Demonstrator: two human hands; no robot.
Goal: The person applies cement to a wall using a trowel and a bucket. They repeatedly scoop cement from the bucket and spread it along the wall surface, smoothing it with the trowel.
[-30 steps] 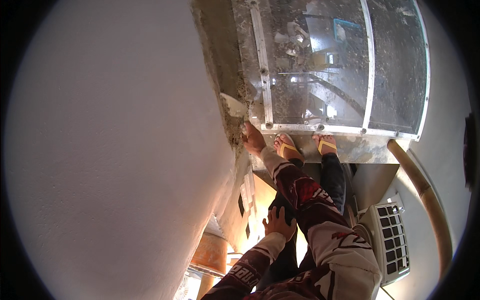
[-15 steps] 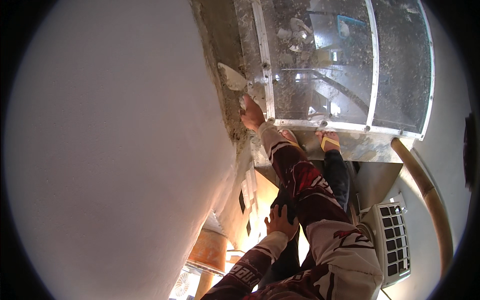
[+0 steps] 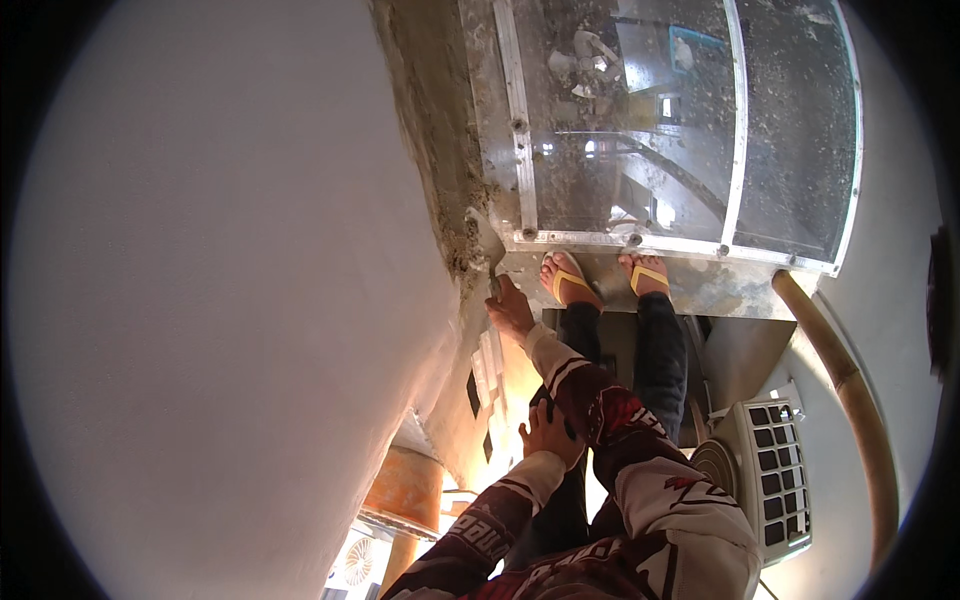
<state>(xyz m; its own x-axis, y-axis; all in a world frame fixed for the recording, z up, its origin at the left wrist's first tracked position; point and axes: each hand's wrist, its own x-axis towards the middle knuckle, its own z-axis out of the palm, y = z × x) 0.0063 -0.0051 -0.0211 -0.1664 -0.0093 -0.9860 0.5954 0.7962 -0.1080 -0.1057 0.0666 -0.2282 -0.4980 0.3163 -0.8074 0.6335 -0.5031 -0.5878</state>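
Smoothing mortar [image 3: 460,248] by left wall [image 3: 230,300], best angle trowel [image 3: 487,243] low; R hand [image 3: 512,310] clamped on handle [image 3: 494,285] (L hand [image 3: 552,436] on leg [image 3: 568,500], fingers apart).

brown mortar strip [image 3: 438,130], pale-bladed trowel [image 3: 489,242], maroon-and-cream patterned sleeves [image 3: 625,425], yellow sandal straps [image 3: 650,277], tan pole [image 3: 852,388]

The left head camera looks steeply down from up there (a fisheye, so straight edges bow), with the forearms [image 3: 585,388] near it and the sandalled feet [image 3: 649,275] farther below.
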